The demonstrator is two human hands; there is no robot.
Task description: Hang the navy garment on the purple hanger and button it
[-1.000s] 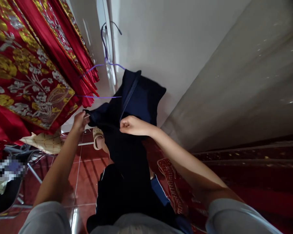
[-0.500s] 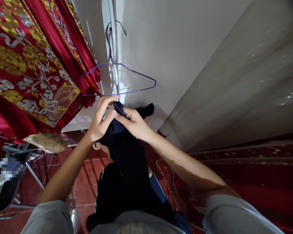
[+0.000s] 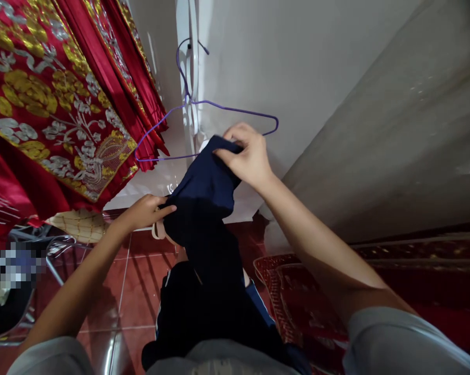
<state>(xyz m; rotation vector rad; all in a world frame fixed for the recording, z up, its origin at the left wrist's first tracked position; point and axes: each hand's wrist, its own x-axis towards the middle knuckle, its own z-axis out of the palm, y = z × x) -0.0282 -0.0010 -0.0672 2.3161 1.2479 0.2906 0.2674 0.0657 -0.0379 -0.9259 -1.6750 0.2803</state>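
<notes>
A dark navy garment (image 3: 205, 190) hangs in front of me, spread between my two hands, its lower part falling black towards my legs. My right hand (image 3: 249, 156) pinches its upper right edge between thumb and fingers. Lower down, my left hand (image 3: 147, 211) grips the garment's left side. Behind and above is a thin purple wire hanger (image 3: 230, 108), its hook beside a white metal frame. The cloth and my right hand cover part of the hanger's lower bar, so I cannot tell whether the garment is on it.
Red cloth (image 3: 74, 120) with gold and silver flower embroidery hangs at the left. Below it stands a dark chair-like piece (image 3: 8, 317) with metal legs. A pale wall (image 3: 316, 57) and a greyish sheet-like surface (image 3: 418, 135) rise on the right. Red tiles (image 3: 139, 297) and a red patterned carpet (image 3: 328, 312) cover the floor.
My hands were close together at the garment's top. Now the right hand is up and to the right, the left hand down and to the left, and the navy cloth is spread open.
</notes>
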